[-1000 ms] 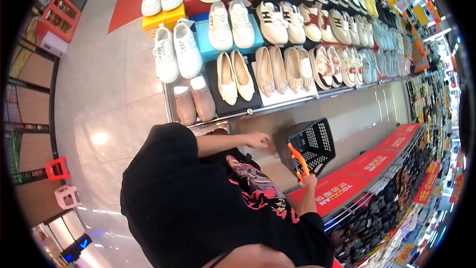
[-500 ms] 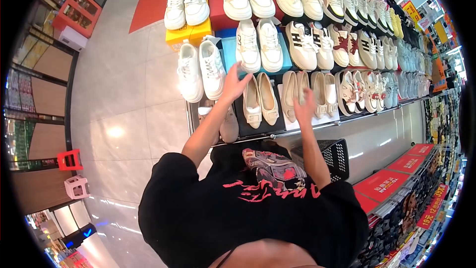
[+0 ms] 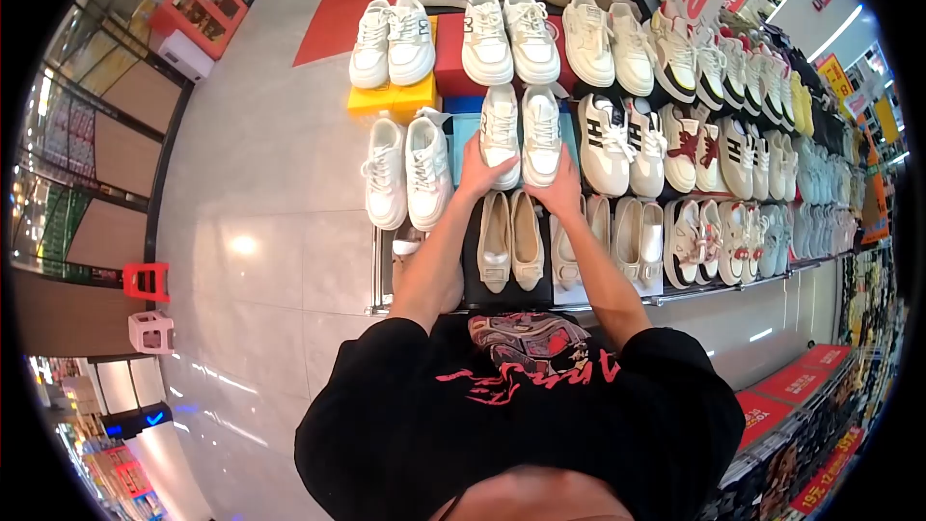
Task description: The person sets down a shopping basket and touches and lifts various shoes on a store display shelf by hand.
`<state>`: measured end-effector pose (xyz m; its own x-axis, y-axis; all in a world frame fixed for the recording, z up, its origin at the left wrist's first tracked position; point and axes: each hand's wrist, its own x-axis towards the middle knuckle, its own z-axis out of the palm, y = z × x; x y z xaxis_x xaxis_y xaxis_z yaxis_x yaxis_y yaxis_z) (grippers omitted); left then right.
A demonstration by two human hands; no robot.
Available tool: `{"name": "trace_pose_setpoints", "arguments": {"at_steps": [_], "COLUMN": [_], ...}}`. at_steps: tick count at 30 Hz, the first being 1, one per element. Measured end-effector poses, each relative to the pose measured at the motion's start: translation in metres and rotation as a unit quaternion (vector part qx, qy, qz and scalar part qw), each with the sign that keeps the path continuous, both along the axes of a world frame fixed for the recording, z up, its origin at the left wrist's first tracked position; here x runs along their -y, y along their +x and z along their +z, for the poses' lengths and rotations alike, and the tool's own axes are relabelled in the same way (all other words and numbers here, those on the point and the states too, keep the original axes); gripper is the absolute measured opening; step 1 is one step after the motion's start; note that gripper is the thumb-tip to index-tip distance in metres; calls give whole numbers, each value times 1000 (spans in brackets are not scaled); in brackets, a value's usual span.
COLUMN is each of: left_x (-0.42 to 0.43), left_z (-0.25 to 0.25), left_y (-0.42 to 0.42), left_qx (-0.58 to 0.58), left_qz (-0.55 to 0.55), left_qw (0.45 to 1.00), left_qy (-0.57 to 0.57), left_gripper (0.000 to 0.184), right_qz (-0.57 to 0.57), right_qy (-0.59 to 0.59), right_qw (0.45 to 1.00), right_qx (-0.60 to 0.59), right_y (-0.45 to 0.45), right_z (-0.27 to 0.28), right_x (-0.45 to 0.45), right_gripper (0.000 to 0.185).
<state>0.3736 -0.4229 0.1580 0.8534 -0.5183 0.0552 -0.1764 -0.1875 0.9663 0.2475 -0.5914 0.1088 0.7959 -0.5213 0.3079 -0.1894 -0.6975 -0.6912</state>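
A pair of white lace-up sneakers stands on a light-blue box (image 3: 467,162) in the middle row, toes toward me. My left hand (image 3: 481,172) closes round the toe of the left sneaker (image 3: 500,130), thumb lying over its front. Round the toe of the right sneaker (image 3: 542,135) is my right hand (image 3: 558,193), gripping from the outer side. The two sneakers sit side by side, a narrow gap between them. Just below my hands lie beige flat shoes (image 3: 510,246) on a black box. The undersides of both sneakers are hidden.
Rows of shoes surround my hands, including white sneakers (image 3: 405,169) at the left and striped sneakers (image 3: 622,147) at the right. A metal rail (image 3: 694,294) edges the rack in front. Red stools (image 3: 146,282) and a pink stool (image 3: 151,332) stand on the floor at left.
Both hands have moved in from apart and taken hold of the middle pair of white sneakers. The view has shifted, so the rack appears lower and further right.
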Motion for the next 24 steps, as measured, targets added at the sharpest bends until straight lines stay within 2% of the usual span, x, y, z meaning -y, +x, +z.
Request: {"name": "trace_pose_setpoints", "arguments": {"at_steps": [3, 4, 8, 11, 17, 20, 22, 23, 24], "left_x": [3, 3, 4, 6, 11, 13, 14, 15, 16], "left_z": [-17, -18, -36, -43, -38, -45, -38, -34, -32], "left_y": [5, 6, 17, 14, 7, 10, 5, 3, 1], "left_qx": [29, 25, 35, 66, 126, 117, 71, 78, 65], "left_qz": [25, 15, 0, 37, 15, 40, 62, 64, 81], "left_qw": [999, 1000, 999, 997, 991, 992, 995, 995, 994], "left_qy": [8, 0, -28, 17, 42, 34, -18, -20, -27], "left_gripper": [111, 105, 97, 100, 105, 102, 95, 95, 92], "right_qz": [20, 24, 13, 4, 1, 5, 3, 5, -8], "right_qy": [33, 33, 30, 26, 31, 32, 62, 60, 32], "right_qw": [999, 999, 999, 1000, 999, 999, 997, 998, 999], "right_qx": [-20, -18, -9, -4, -22, -25, -40, -34, 37], "right_y": [2, 2, 4, 3, 6, 10, 18, 27, 39], "right_z": [6, 6, 4, 7, 7, 15, 31, 36, 43], "right_x": [9, 9, 4, 1, 0, 4, 10, 12, 14], "right_gripper": [128, 129, 130, 129, 128, 119, 102, 102, 96]}}
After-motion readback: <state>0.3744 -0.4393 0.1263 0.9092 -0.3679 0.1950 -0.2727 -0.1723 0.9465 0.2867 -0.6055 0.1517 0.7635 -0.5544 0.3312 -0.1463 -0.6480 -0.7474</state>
